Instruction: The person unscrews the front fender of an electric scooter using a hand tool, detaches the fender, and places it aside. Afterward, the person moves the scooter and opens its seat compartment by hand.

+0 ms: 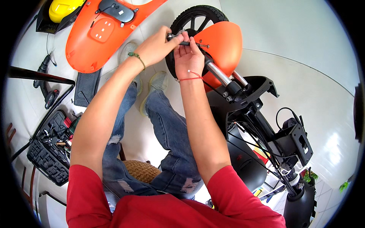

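Note:
Both hands meet beside the front wheel of a scooter-like vehicle. My left hand, with a green cord on its wrist, is closed at the near-wheel end of a slim black rod-shaped tool. My right hand, palm up with a red cord on its wrist, pinches the tool's middle between thumb and fingers. Its thin metal end points right, in front of the orange fender; whether it touches the fender I cannot tell. The silver fork tube runs just right of my right hand.
An orange body panel lies at the upper left, near a yellow helmet. A cordless drill and an opened tool case are on the left. The black steering column with cables extends down the right side.

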A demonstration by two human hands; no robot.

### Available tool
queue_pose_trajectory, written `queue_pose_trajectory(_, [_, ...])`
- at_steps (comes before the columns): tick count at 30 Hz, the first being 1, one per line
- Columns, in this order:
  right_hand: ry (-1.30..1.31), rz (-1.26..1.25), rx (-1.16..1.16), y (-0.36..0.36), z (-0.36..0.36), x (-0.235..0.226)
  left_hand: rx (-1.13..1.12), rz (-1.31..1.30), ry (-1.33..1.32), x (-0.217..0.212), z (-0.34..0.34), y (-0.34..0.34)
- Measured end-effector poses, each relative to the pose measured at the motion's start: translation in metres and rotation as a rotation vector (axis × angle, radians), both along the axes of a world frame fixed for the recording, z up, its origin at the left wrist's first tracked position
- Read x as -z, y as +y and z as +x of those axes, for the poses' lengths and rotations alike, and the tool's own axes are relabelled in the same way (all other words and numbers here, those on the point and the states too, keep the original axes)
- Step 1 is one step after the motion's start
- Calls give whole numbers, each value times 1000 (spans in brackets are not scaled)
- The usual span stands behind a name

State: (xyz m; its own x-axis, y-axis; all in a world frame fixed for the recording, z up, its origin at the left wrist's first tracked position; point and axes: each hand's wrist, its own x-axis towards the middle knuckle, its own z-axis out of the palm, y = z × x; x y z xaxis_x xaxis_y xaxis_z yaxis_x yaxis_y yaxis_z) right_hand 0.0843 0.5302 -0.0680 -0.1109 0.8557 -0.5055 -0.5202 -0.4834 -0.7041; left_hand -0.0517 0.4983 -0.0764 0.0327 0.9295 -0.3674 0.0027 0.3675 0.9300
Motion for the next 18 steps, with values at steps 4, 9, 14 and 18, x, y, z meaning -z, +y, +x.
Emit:
queue_pose_trajectory(4, [-50,-40,57,1,-5,-4,13,347,346,7,-6,-3])
queue_pose_trajectory(9, [-85,-74,61,3,-3,1,-11,43,11,-9,6,-1])
queue_pose_trajectory(14, [-9,-56,51,2,-4,-7,72,-256,-358,-5,-8,0])
queue_pose_trajectory(18, [-123,-96,84,3,-4,5,-16,128,-2,1,2,-3])
